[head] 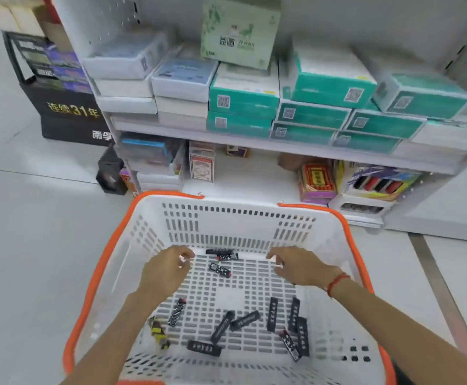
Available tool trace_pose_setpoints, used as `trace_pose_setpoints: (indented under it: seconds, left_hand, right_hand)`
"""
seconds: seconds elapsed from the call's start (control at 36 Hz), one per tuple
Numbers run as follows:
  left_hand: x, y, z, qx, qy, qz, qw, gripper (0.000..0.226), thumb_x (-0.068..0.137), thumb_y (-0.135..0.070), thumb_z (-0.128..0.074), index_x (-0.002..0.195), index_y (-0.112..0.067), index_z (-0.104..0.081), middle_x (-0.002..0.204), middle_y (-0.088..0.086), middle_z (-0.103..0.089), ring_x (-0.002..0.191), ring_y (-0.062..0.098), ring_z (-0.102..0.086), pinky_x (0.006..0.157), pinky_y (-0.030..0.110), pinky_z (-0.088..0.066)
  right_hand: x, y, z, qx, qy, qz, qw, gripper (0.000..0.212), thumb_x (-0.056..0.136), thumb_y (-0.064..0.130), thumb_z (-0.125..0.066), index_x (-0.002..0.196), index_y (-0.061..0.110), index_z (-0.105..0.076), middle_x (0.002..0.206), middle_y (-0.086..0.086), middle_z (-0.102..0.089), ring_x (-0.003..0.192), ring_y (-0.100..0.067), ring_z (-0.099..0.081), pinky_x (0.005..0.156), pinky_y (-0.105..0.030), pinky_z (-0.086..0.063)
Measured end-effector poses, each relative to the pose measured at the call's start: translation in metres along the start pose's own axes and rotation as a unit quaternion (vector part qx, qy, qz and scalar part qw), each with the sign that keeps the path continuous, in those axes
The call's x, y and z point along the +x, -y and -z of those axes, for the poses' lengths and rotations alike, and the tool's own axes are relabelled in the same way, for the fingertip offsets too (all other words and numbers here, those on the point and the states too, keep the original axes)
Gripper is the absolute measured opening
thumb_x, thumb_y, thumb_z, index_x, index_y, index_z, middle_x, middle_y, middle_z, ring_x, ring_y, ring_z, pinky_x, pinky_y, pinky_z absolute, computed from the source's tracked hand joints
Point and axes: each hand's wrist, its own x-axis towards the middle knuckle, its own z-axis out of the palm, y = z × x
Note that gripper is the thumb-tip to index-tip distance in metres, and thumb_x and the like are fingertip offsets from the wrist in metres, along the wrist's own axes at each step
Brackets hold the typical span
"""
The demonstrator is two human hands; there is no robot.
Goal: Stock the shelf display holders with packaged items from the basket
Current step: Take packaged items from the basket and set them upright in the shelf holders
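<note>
Small black packets (220, 269) scattered on basket (110, 262) floor, lower centre. Left hand (161, 269), right hand (296, 266) hovering above, fingers loosely curled, empty. Probably light, stiff, slick; best pinched across long edges.

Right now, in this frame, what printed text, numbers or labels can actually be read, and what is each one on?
"连续31年": black display stand, left of the shelf.
"雨学", cut off at the edge: same stand, lower down.
Green-and-white box: lettering too blurred to read.
Teal boxes: QR codes only, text unreadable.
Small black packets in the basket: white lettering too small to read.
</note>
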Motion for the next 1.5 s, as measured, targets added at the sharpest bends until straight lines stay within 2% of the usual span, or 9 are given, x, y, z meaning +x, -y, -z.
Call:
trace_pose_setpoints:
  seconds: [0.25,0.44,0.67,0.81,1.0,1.14,1.22,1.39,1.5]
  left_hand:
    - [0.013,0.018,-0.086,0.099,0.174,-0.039,0.979,0.021,0.094,-0.038,-0.054,0.110,-0.027,-0.062,0.114,-0.013,-0.062,0.094,0.006,-0.061,0.071,0.016,-0.043]
    - [0.013,0.007,-0.144,0.251,0.236,-0.108,0.933,0.044,0.089,-0.054,-0.054,0.108,-0.014,-0.054,0.104,0.002,-0.062,0.091,0.020,-0.061,0.075,0.031,-0.050]
    - [0.022,0.001,-0.160,0.320,0.211,-0.169,0.908,0.028,0.095,-0.017,-0.053,0.121,-0.007,-0.048,0.115,0.008,-0.058,0.105,0.023,-0.058,0.085,0.033,-0.046]
    - [0.033,0.022,-0.153,0.361,0.184,-0.208,0.890,0.044,0.084,0.006,-0.056,0.123,-0.007,-0.043,0.115,0.007,-0.055,0.105,0.020,-0.053,0.076,0.027,-0.046]
    - [0.071,0.038,-0.147,0.313,0.044,-0.211,0.925,0.033,0.079,-0.009,-0.074,0.108,-0.016,-0.061,0.110,-0.001,-0.060,0.098,0.016,-0.058,0.070,0.027,-0.055]
    - [0.081,0.028,-0.155,0.306,0.032,-0.250,0.918,0.040,0.092,-0.012,-0.059,0.130,-0.004,-0.050,0.155,0.011,-0.025,0.143,0.028,-0.024,0.113,0.038,-0.027]
    - [0.081,0.026,-0.157,0.358,0.071,-0.222,0.904,0.053,0.094,-0.008,-0.054,0.142,-0.004,-0.033,0.159,0.008,-0.007,0.147,0.025,-0.007,0.118,0.036,-0.018]
    - [0.071,0.028,-0.155,0.362,0.070,-0.181,0.912,0.054,0.076,-0.004,-0.072,0.125,-0.011,-0.050,0.125,0.004,-0.054,0.114,0.021,-0.052,0.089,0.030,-0.049]
    - [0.065,0.028,-0.152,0.339,0.088,-0.123,0.929,0.046,0.085,-0.012,-0.067,0.124,-0.011,-0.042,0.118,0.004,-0.057,0.104,0.020,-0.055,0.071,0.027,-0.046]
  right_hand:
    - [0.034,-0.001,-0.104,0.011,0.068,0.061,0.996,0.052,0.097,0.034,-0.050,0.145,0.024,-0.032,0.148,-0.002,-0.037,0.130,-0.021,-0.041,0.104,-0.032,-0.036]
    - [0.037,0.001,-0.142,-0.078,0.027,0.141,0.987,0.043,0.093,0.032,-0.056,0.133,0.017,-0.047,0.141,-0.007,-0.043,0.125,-0.024,-0.043,0.097,-0.036,-0.040]
    - [0.039,0.001,-0.154,-0.085,0.009,0.146,0.986,0.025,0.091,0.022,-0.058,0.112,0.010,-0.056,0.116,-0.009,-0.057,0.107,-0.026,-0.055,0.085,-0.037,-0.044]
    - [0.036,-0.029,-0.114,-0.030,0.003,-0.040,0.999,0.021,0.095,0.026,-0.054,0.111,0.013,-0.053,0.107,-0.004,-0.061,0.094,-0.020,-0.059,0.075,-0.029,-0.047]
    - [0.020,-0.042,-0.104,-0.017,0.070,-0.239,0.968,0.015,0.093,0.016,-0.051,0.105,0.008,-0.052,0.088,-0.003,-0.051,0.081,-0.019,-0.055,0.063,-0.021,-0.042]
    - [0.017,-0.023,-0.133,-0.018,0.100,-0.311,0.945,0.050,0.090,0.008,-0.049,0.134,-0.001,-0.028,0.111,-0.011,-0.062,0.099,-0.023,-0.062,0.076,-0.029,-0.050]
    - [0.022,-0.012,-0.148,-0.019,0.098,-0.328,0.940,0.066,0.090,0.011,-0.047,0.141,-0.010,-0.010,0.120,-0.015,-0.059,0.103,-0.023,-0.063,0.076,-0.028,-0.050]
    - [0.033,0.006,-0.150,0.042,-0.006,-0.218,0.975,0.065,0.088,0.001,-0.051,0.142,0.011,-0.016,0.117,-0.016,-0.054,0.094,-0.032,-0.062,0.067,-0.034,-0.046]
    - [0.054,0.021,-0.148,0.098,-0.041,-0.134,0.985,0.065,0.089,0.003,-0.051,0.144,0.021,-0.021,0.113,-0.014,-0.055,0.084,-0.033,-0.062,0.068,-0.039,-0.051]
